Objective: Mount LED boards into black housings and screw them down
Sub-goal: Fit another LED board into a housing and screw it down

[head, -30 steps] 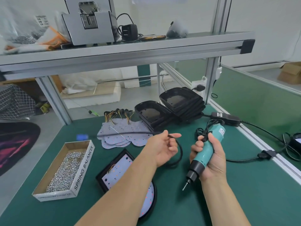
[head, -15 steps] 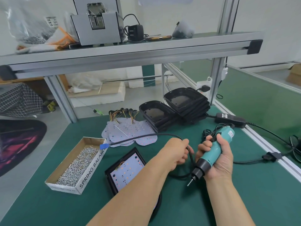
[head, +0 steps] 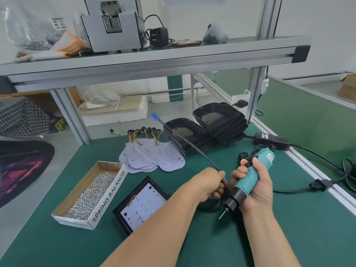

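Bearing "SPRING BALANCER" lettering, cardboard screw box

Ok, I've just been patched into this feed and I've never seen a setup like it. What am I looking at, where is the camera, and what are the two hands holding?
There is no machine here. A person works with two bare hands, and the single camera sits on their head, looking forward and down at a bench covered by a green mat. The right hand grips a teal electric screwdriver, with its bit pointing down and to the left, in the air. The left hand pinches a black cable whose blue-tipped end sticks up and away from the person. On the mat lie a cardboard box of screws, a black housing with an LED board lying in it, a pile of loose LED boards and, beside that pile, stacked empty housings. The bit is not on the housing.
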